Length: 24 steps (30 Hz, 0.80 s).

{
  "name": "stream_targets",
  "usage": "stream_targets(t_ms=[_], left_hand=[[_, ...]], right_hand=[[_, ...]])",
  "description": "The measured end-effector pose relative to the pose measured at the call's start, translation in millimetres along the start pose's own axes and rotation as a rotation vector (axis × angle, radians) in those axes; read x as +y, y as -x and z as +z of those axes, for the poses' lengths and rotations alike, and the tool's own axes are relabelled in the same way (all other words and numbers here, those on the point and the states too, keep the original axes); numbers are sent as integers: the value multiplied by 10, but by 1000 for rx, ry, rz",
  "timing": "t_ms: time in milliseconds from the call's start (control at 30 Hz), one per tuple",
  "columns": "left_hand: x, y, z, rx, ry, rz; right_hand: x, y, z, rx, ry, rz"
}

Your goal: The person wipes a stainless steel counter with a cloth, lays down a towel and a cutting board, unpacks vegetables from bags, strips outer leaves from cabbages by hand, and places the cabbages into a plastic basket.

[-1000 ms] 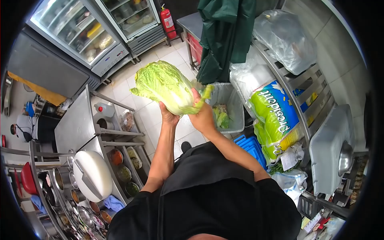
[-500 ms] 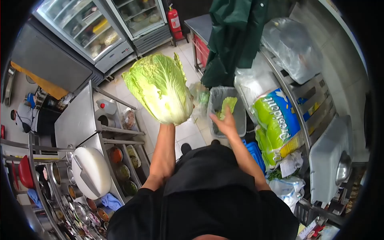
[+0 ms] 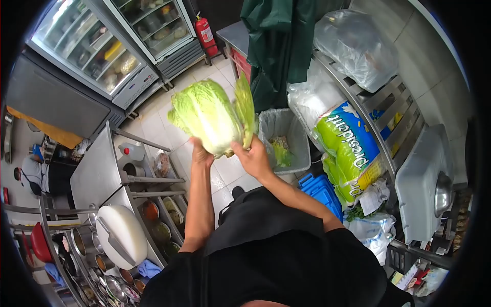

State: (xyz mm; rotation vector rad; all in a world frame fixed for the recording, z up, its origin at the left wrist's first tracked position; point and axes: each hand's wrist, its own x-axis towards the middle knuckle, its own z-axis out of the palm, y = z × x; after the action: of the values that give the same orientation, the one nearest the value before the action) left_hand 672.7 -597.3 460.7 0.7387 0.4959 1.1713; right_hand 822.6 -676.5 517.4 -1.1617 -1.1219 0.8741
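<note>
A pale green napa cabbage (image 3: 207,112) is held up in front of me, its white base toward my body. My left hand (image 3: 202,153) grips it from below on the left side. At the base's right side, my right hand (image 3: 253,157) has its fingers closed on an outer cabbage leaf (image 3: 245,105). That leaf stands out from the head, and whether its base is still attached is hard to make out. Just right of the cabbage, a grey bin (image 3: 303,153) with a clear liner has a loose green leaf (image 3: 281,153) lying inside.
Steel shelving with pots (image 3: 149,211) and a white cutting board with a knife (image 3: 128,238) are at left. Glass-door fridges (image 3: 153,30) and a fire extinguisher (image 3: 206,35) stand ahead. A green President bag (image 3: 348,148) and blue crate (image 3: 322,193) are at right.
My right hand has moved from over the bin to the cabbage and taken hold of a leaf. The leaf it held before is no longer in it; one lies in the bin.
</note>
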Motion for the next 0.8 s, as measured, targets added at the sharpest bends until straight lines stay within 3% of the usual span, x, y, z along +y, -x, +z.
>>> stream_targets(t_ms=[100, 167, 200, 233, 300, 367, 467, 567, 633, 667, 733, 767, 800], left_hand=[[-291, 3, -184, 136, 123, 41], [-425, -32, -300, 25, 371, 62], [-471, -14, -373, 27, 444, 72], [-410, 22, -298, 30, 517, 86], [-258, 26, -178, -9, 557, 74], [-121, 26, -41, -77, 551, 34], [-93, -5, 103, -92, 414, -98], [-93, 14, 199, -82, 302, -193], [-225, 38, 2, -174, 415, 79], [-562, 83, -524, -98, 414, 5], [-765, 258, -403, -27, 451, -21], [-797, 162, -330, 13, 476, -14], [-820, 171, -287, 17, 476, -39]], right_hand=[[374, 70, -5, 26, 192, -142], [303, 112, -96, 26, -300, 301], [256, 122, -160, 105, -645, 365], [293, 130, -239, 98, -641, 370], [495, 143, -509, 161, -508, 441], [841, 120, -791, 166, -117, 517], [1920, 275, -1116, 211, 742, 359], [1337, 205, -924, 28, 638, 263], [988, 93, -687, -129, 178, 318], [949, 212, -589, -205, -60, 359], [496, 290, -361, -249, -46, 232], [397, 329, -287, -120, 81, 93], [244, 363, -299, -145, 50, 133]])
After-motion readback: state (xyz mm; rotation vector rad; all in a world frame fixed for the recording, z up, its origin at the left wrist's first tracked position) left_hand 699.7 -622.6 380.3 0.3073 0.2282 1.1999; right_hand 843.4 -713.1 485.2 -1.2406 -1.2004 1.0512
